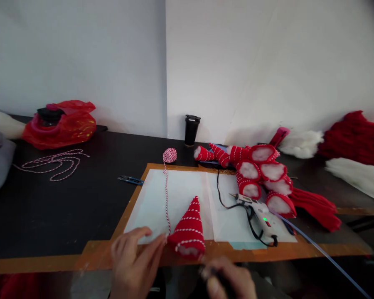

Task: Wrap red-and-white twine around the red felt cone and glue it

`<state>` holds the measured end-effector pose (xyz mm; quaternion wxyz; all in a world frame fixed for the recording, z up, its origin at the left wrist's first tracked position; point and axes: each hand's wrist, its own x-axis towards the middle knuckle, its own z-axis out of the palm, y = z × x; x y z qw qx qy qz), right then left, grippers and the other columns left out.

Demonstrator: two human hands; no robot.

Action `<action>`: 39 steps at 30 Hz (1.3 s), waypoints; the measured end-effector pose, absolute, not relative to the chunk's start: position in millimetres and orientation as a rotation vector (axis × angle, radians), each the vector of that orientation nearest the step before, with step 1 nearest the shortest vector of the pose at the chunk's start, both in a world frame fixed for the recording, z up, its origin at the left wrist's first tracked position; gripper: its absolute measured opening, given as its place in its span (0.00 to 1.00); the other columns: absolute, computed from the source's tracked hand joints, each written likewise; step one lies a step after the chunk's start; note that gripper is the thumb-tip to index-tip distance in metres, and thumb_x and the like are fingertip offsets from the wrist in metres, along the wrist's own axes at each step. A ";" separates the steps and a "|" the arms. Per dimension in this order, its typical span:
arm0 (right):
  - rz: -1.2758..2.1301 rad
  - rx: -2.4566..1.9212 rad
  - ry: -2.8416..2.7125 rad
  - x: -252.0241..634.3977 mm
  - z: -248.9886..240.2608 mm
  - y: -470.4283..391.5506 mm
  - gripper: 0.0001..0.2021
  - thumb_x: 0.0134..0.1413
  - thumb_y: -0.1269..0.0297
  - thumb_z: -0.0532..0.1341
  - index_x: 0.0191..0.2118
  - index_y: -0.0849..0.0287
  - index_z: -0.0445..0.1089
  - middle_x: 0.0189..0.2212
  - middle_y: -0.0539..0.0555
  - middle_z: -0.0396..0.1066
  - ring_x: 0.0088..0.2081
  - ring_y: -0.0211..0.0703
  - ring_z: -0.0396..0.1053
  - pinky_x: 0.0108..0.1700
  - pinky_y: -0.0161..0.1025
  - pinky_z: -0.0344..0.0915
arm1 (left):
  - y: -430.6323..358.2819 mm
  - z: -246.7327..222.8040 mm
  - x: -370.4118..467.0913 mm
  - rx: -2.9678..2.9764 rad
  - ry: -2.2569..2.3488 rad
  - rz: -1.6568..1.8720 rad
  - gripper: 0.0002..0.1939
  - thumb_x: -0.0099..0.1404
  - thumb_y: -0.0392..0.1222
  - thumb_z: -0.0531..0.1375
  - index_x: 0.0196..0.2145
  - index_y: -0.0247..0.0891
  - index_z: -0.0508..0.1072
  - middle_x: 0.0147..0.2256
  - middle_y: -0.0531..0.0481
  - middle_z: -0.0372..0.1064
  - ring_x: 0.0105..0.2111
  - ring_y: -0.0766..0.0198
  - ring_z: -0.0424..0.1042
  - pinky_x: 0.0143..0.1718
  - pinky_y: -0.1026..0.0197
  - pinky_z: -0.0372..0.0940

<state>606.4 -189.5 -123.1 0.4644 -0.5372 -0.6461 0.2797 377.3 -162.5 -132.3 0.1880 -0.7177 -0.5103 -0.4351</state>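
A red knitted cone [190, 230] wound with red-and-white twisted cord lies near the table's front edge, tip pointing away and white stuffing showing at its open base. My left hand [137, 257] is at the cone's left side, its fingertips pinched on the cord [166, 199], which runs back to a small ball of cord [170, 155]. Just below and right of the cone's base, my right hand [227, 278] is curled around a dark item that is blurred and partly hidden. A white glue gun [258, 214] with a lit green light lies to the right.
Several stuffed red cones [249, 170] are piled behind the glue gun, its black cable alongside. Blue thread snips [130, 180] lie left of the white paper mat [183, 187]. A black cup [192, 131] stands by the wall. Loose cord [56, 162] and a red bag [77, 124] are farther left.
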 end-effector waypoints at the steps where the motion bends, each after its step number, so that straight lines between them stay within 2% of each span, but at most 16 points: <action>1: 0.592 -1.397 -1.596 616.3 -121.2 -182.2 0.21 0.65 0.46 0.55 0.39 0.59 0.75 0.26 0.52 0.75 0.26 0.41 0.73 0.29 0.32 0.66 | -156.5 -132.2 371.2 -1.997 -1.482 -1.139 0.07 0.66 0.34 0.62 0.40 0.42 0.78 0.42 0.44 0.69 0.40 0.54 0.71 0.42 0.51 0.61; 4: 0.220 -1.650 -1.707 643.4 -127.5 -155.1 0.20 0.68 0.52 0.52 0.48 0.62 0.72 0.31 0.58 0.78 0.27 0.47 0.75 0.28 0.36 0.67 | -145.2 -128.0 361.2 -1.959 -1.523 -1.079 0.11 0.67 0.36 0.60 0.47 0.38 0.76 0.46 0.39 0.69 0.43 0.49 0.72 0.43 0.48 0.62; 7: -0.159 -1.737 -1.868 658.7 -144.2 -134.8 0.21 0.70 0.56 0.49 0.49 0.66 0.72 0.37 0.64 0.76 0.31 0.53 0.76 0.30 0.42 0.70 | -145.8 -119.6 364.0 -2.023 -1.453 -1.308 0.16 0.66 0.32 0.60 0.52 0.38 0.72 0.47 0.40 0.68 0.45 0.52 0.71 0.48 0.50 0.64; 11: -0.343 -1.645 -1.891 659.4 -149.8 -130.3 0.17 0.68 0.58 0.53 0.49 0.66 0.73 0.41 0.65 0.73 0.41 0.60 0.72 0.43 0.55 0.71 | -144.1 -116.9 368.3 -2.285 -1.449 -1.403 0.21 0.66 0.32 0.58 0.57 0.37 0.68 0.53 0.39 0.65 0.53 0.51 0.68 0.55 0.50 0.64; 13: -0.307 -1.540 -1.847 652.0 -141.9 -134.6 0.14 0.67 0.61 0.56 0.49 0.64 0.72 0.44 0.65 0.72 0.44 0.59 0.70 0.46 0.56 0.70 | -137.3 -121.0 366.6 -2.357 -1.533 -1.341 0.23 0.66 0.35 0.58 0.59 0.35 0.64 0.55 0.38 0.65 0.55 0.51 0.68 0.56 0.50 0.65; 15: -0.194 -1.407 -1.807 639.8 -131.2 -140.7 0.11 0.65 0.65 0.58 0.50 0.61 0.71 0.45 0.63 0.70 0.45 0.54 0.70 0.46 0.51 0.71 | -129.4 -125.1 364.9 -2.370 -1.628 -1.295 0.22 0.67 0.36 0.57 0.58 0.36 0.64 0.53 0.40 0.69 0.53 0.53 0.70 0.54 0.52 0.67; 18: -0.067 -1.205 -1.803 616.7 -117.6 -149.2 0.11 0.63 0.70 0.59 0.51 0.59 0.70 0.45 0.62 0.68 0.47 0.50 0.70 0.45 0.43 0.73 | -122.4 -126.2 367.3 -2.390 -1.552 -1.334 0.14 0.67 0.35 0.57 0.50 0.39 0.70 0.45 0.46 0.75 0.46 0.57 0.75 0.48 0.56 0.70; 20: -0.019 -1.116 -1.838 602.9 -112.3 -153.0 0.13 0.61 0.70 0.61 0.51 0.58 0.70 0.45 0.61 0.69 0.46 0.49 0.71 0.45 0.42 0.73 | -122.9 -123.7 373.3 -2.402 -1.399 -1.396 0.10 0.68 0.32 0.57 0.45 0.41 0.72 0.40 0.49 0.77 0.43 0.60 0.76 0.50 0.56 0.69; 24: 0.095 -1.006 -1.916 589.9 -108.8 -156.2 0.18 0.56 0.69 0.65 0.53 0.57 0.70 0.46 0.60 0.72 0.44 0.49 0.73 0.44 0.40 0.75 | -131.6 -119.2 392.1 -2.453 -1.207 -1.493 0.13 0.66 0.27 0.57 0.45 0.40 0.72 0.39 0.50 0.77 0.40 0.63 0.76 0.54 0.55 0.66; 28: 0.197 -0.971 -1.855 594.6 -109.7 -158.0 0.14 0.57 0.75 0.63 0.48 0.57 0.73 0.42 0.59 0.74 0.40 0.45 0.74 0.42 0.38 0.75 | -139.0 -114.4 409.4 -2.530 -1.093 -1.560 0.14 0.66 0.25 0.58 0.46 0.38 0.73 0.38 0.50 0.77 0.39 0.63 0.76 0.51 0.55 0.68; 32: 0.411 -0.958 -1.729 604.6 -112.5 -159.5 0.14 0.58 0.78 0.61 0.46 0.55 0.74 0.39 0.55 0.75 0.40 0.42 0.76 0.42 0.34 0.74 | -138.7 -101.7 416.6 -2.713 -1.109 -1.520 0.15 0.68 0.26 0.55 0.47 0.40 0.74 0.45 0.45 0.74 0.46 0.60 0.74 0.47 0.56 0.71; 35: 0.588 -0.983 -1.637 609.4 -114.8 -160.0 0.11 0.59 0.76 0.60 0.43 0.54 0.74 0.37 0.53 0.75 0.39 0.41 0.76 0.41 0.33 0.73 | -134.3 -93.2 419.4 -2.910 -1.132 -1.442 0.16 0.68 0.31 0.56 0.51 0.40 0.73 0.52 0.41 0.70 0.52 0.56 0.70 0.51 0.53 0.71; 37: 0.655 -0.992 -1.555 610.7 -116.4 -160.5 0.08 0.60 0.74 0.61 0.40 0.54 0.74 0.35 0.52 0.75 0.37 0.40 0.75 0.40 0.32 0.72 | -130.2 -92.3 423.0 -2.974 -1.108 -1.417 0.14 0.66 0.34 0.59 0.50 0.40 0.72 0.51 0.42 0.71 0.53 0.54 0.69 0.54 0.49 0.68; 39: 0.701 -0.998 -1.473 611.3 -118.5 -161.4 0.07 0.61 0.73 0.61 0.39 0.54 0.74 0.34 0.51 0.74 0.37 0.39 0.74 0.40 0.32 0.71 | -126.2 -94.9 427.9 -2.962 -1.087 -1.433 0.12 0.66 0.34 0.60 0.47 0.40 0.73 0.48 0.44 0.73 0.51 0.55 0.71 0.56 0.47 0.66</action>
